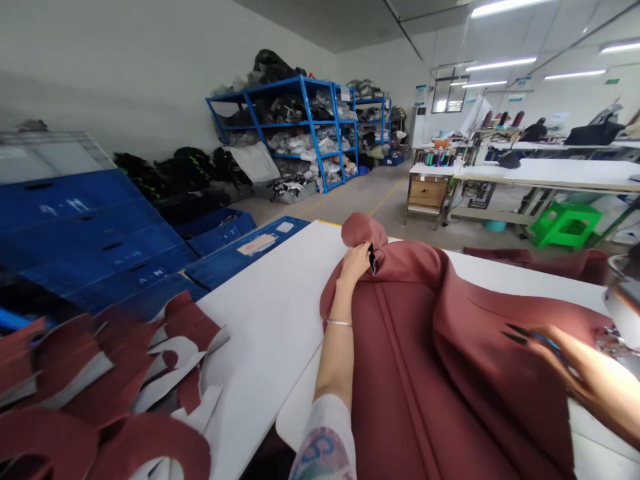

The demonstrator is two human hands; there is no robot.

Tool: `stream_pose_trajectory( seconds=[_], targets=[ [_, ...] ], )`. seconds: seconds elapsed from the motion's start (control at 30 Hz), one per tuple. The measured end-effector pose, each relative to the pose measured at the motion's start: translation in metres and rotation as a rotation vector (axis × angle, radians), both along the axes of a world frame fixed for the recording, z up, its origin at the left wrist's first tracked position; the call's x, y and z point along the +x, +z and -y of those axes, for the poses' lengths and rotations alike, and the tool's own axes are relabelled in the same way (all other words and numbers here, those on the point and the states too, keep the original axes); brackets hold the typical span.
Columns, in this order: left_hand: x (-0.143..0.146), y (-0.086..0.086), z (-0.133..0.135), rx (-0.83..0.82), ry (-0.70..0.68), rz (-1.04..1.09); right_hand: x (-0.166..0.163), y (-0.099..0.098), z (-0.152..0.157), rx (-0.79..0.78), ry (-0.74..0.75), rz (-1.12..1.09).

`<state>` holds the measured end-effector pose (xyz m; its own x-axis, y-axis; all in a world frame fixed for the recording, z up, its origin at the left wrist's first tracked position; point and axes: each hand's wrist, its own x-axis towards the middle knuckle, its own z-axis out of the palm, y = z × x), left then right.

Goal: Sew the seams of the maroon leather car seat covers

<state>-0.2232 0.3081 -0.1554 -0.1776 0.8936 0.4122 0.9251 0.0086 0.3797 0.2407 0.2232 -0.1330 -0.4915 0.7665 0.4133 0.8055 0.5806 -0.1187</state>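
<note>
A large dark red padded cover (425, 347) with stitched seams lies spread over the white table (270, 313). My left hand (356, 261) reaches forward and pinches the far edge of the cover, where a small black piece shows at the fingertips. My right hand (575, 357) sits at the right on the cover, smeared by motion and glare; it seems to hold a dark, thin tool, but I cannot make out its fingers. A thin bracelet circles my left wrist.
Cut dark red pieces with grey backing (100, 393) are piled at the near left. Blue crates (100, 227) stand to the left, blue shelving (300, 127) with bundles at the back wall. Part of a sewing machine (625, 300) shows at right. Worktables and a green stool (565, 223) lie beyond.
</note>
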Motion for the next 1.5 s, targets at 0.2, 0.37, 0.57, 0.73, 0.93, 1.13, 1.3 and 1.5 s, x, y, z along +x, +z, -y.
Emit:
stream_pose_trajectory(
  seconds=[0.2, 0.37, 0.57, 0.73, 0.93, 1.13, 1.3, 1.5],
  targets=[
    [-0.006, 0.013, 0.025, 0.052, -0.137, 0.182, -0.19, 0.037, -0.078, 0.301, 0.189, 0.363],
    [-0.008, 0.008, 0.03, 0.125, -0.23, 0.357, -0.282, 0.03, -0.122, 0.357, 0.328, 0.487],
    [-0.029, -0.015, 0.019, 0.23, -0.298, 0.689, -0.309, 0.017, -0.135, 0.212, 0.263, 0.527],
    [-0.053, -0.053, 0.006, 0.494, -0.18, 1.115, -0.297, 0.014, -0.102, 0.118, 0.162, 0.459],
    [-0.063, -0.083, -0.01, 0.71, -0.049, 1.473, -0.351, 0.007, -0.082, 0.046, 0.241, 0.42],
    [-0.065, -0.082, -0.01, 0.741, -0.007, 1.52, -0.42, -0.005, -0.109, -0.047, 0.264, 0.447],
    [-0.07, -0.073, 0.001, 0.654, 0.104, 1.381, -0.403, -0.006, -0.106, -0.049, 0.262, 0.401],
    [-0.067, -0.024, 0.03, 0.275, 0.167, 1.041, -0.238, 0.016, -0.061, -0.219, 0.356, 0.409]
  ],
)
